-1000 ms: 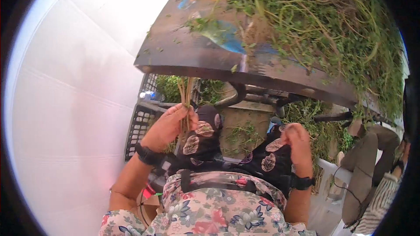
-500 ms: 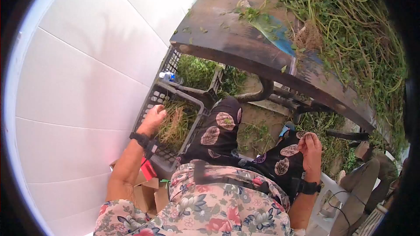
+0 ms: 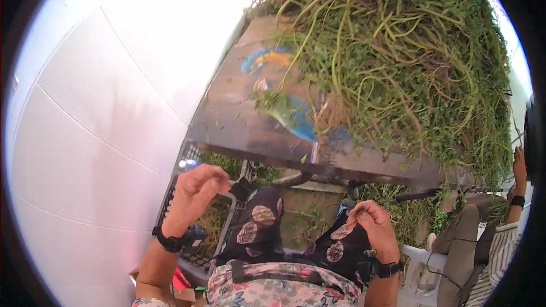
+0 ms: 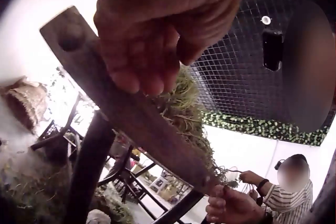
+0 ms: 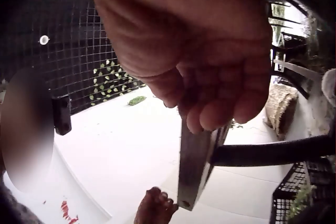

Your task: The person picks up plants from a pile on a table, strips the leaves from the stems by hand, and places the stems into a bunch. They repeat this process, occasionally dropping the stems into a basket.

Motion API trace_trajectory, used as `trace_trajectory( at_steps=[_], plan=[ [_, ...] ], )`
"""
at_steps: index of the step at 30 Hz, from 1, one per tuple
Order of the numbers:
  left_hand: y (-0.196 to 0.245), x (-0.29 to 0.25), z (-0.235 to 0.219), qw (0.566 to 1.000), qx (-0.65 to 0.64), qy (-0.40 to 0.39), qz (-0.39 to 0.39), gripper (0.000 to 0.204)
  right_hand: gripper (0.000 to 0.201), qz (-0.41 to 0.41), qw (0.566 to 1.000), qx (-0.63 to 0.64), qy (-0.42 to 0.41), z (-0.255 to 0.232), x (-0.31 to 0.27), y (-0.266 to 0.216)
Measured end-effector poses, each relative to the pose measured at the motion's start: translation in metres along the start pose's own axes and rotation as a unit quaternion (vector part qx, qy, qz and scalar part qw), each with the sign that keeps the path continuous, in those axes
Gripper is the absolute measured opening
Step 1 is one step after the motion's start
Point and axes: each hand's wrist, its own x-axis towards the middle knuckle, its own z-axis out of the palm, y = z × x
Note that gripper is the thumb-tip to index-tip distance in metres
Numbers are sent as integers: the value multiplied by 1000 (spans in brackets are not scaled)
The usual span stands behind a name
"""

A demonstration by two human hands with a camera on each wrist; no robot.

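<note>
My left hand (image 3: pixel 196 196) is raised above a black crate (image 3: pixel 232 210), just below the table's near edge, with bent fingers and nothing visible in them. The left wrist view has this hand (image 4: pixel 163 29) beside the table edge (image 4: pixel 131 113), fingers loosely curled. Over my lap, the right hand (image 3: pixel 375 227) has its thumb close to its fingertips; the right wrist view shows loosely curled fingers on that hand (image 5: pixel 194 40) and no object. A large heap of green stems and leaves (image 3: pixel 398 74) covers much of the table (image 3: pixel 233 113). Plant stems (image 3: pixel 213 224) lie in the crate.
A white wall (image 3: pixel 85 136) runs along the left. On the right sits another person in a striped top (image 3: pixel 500 258), one hand (image 3: pixel 518 165) beside the heap. Table supports and loose greens (image 3: pixel 307 222) are underneath. A white chair (image 3: pixel 418 261) stands at the right.
The left hand held stems a second ago, then was empty over the crate, and now is up near the table edge. The right hand stays over my lap. The view shows more of the table.
</note>
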Motion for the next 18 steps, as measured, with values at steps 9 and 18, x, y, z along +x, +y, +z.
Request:
trace_trajectory(
  at_steps=[9, 18],
  plan=[
    [46, 89, 81, 952, 160, -68, 254, 13, 15, -123, 987, -105, 3, 5, 13, -95],
    [23, 117, 103, 943, 145, -46, 296, 14, 20, -204, 947, -248, 26, 14, 63, -158]
  ],
)
